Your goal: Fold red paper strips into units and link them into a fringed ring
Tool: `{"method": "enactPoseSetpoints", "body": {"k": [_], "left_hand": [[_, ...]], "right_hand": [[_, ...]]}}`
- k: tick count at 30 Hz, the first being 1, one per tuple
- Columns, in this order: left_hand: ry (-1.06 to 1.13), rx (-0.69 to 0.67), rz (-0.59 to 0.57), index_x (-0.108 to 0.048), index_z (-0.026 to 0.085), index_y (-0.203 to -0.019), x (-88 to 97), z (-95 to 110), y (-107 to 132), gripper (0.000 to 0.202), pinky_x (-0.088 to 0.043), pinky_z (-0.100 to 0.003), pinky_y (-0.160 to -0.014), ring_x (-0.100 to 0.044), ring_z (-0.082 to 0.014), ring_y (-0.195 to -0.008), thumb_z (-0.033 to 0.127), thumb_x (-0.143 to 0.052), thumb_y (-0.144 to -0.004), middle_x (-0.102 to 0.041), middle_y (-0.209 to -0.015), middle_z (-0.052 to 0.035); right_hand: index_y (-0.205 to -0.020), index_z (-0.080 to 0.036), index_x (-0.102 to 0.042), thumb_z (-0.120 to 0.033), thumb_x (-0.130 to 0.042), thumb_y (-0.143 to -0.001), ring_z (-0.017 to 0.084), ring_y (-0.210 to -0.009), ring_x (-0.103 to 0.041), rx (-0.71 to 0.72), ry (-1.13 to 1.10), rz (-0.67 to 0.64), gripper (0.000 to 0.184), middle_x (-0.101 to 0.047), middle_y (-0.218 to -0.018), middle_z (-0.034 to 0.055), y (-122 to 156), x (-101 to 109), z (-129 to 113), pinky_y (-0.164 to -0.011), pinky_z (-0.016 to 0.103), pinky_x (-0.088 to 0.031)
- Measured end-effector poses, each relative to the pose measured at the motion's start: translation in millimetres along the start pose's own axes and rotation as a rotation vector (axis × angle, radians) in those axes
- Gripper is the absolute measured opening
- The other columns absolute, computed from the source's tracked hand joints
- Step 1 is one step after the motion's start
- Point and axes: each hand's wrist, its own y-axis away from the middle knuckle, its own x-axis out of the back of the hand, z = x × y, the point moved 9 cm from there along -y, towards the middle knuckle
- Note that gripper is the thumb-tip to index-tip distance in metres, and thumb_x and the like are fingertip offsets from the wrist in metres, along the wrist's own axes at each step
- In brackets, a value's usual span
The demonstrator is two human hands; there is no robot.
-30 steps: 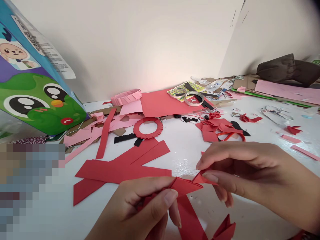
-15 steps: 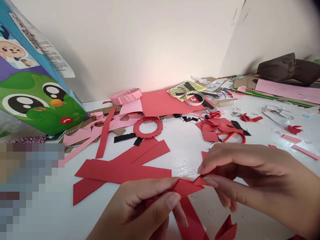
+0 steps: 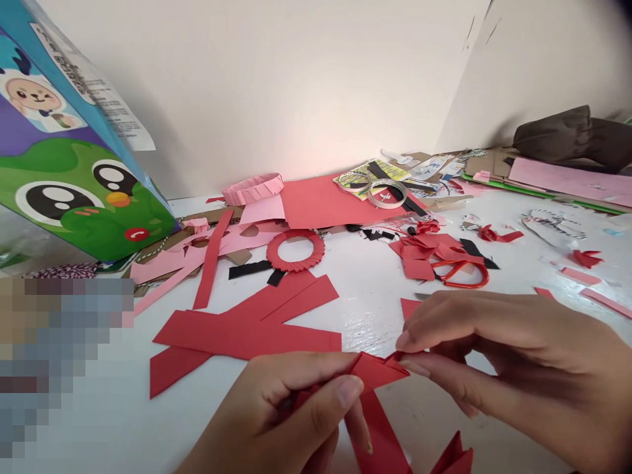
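A person's left hand (image 3: 266, 415) and right hand (image 3: 488, 349) pinch a folded red paper strip (image 3: 378, 370) at six o'clock (unfolded red strips (image 3: 237, 339) lie at nine o'clock), with a finished red paper ring (image 3: 295, 264) at eleven o'clock.

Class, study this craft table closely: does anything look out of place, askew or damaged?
Yes, the cartoon-printed packet at the left looks odd: it leans steeply to one side rather than standing upright or lying flat.
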Motion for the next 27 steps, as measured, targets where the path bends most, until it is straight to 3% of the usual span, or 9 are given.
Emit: {"method": "enactPoseSetpoints", "body": {"k": [4, 7, 13, 18, 27], "left_hand": [[-0.009, 0.046, 0.031, -0.065, 0.02, -0.069, 3.7, -4.7, 0.3, 0.048, -0.026, -0.024, -0.046, -0.038, -0.011, -0.046, 0.06, -0.055, -0.092, -0.046, -0.051, 0.0035], [0.012, 0.085, 0.069, -0.061, 0.02, -0.065, 9.3, -10.6, 0.9, 0.051, -0.026, -0.024, -0.047, -0.036, -0.0104, -0.044, 0.063, -0.054, -0.092, -0.045, -0.049, 0.0039], [0.122, 0.123, 0.095, -0.063, 0.021, -0.061, 11.1, -15.8, -4.8, 0.056, -0.026, -0.025, -0.046, -0.034, -0.0114, -0.042, 0.067, -0.052, -0.09, -0.046, -0.047, 0.0025], [0.166, 0.118, 0.131, -0.065, 0.02, -0.058, 11.5, -13.0, -6.8, 0.058, -0.024, -0.025, -0.046, -0.031, -0.0108, -0.042, 0.06, -0.046, -0.095, -0.041, -0.042, 0.0031], [0.295, 0.092, 0.158, -0.059, 0.019, -0.053, 13.7, -13.4, -6.1, 0.053, -0.026, -0.019, -0.04, -0.031, -0.0092, -0.041, 0.048, -0.052, -0.097, -0.046, -0.042, 0.0025]], "right_hand": [[-0.092, -0.029, -0.075, -0.029, -0.072, -0.092, 0.006, -0.046, -0.06, -0.109, -0.141, -0.067, 0.002, -0.072, -0.075, -0.0038, -3.3, -5.5, 6.8, -0.044, 0.014, -0.051], [-0.103, -0.03, -0.073, -0.035, -0.07, -0.093, 0.008, -0.049, -0.064, -0.247, -0.274, -0.074, 0.012, -0.07, -0.071, -0.0044, -6.3, -6.2, 17.6, -0.048, 0.016, -0.055], [-0.088, -0.026, -0.074, -0.045, -0.074, -0.09, 0.007, -0.052, -0.057, -0.388, -0.291, -0.162, 0.019, -0.061, -0.063, -0.0044, -7.0, -10.5, 37.5, -0.049, 0.015, -0.047], [-0.085, -0.024, -0.073, -0.045, -0.081, -0.084, 0.007, -0.054, -0.056, -0.508, -0.431, -0.238, 0.022, -0.062, -0.066, -0.0047, -3.6, -19.9, 51.5, -0.051, 0.016, -0.046], [-0.088, -0.023, -0.074, -0.044, -0.079, -0.087, 0.006, -0.057, -0.056, -0.547, -0.577, -0.304, 0.022, -0.062, -0.066, -0.0044, 1.0, -31.9, 55.7, -0.053, 0.015, -0.044]]}}
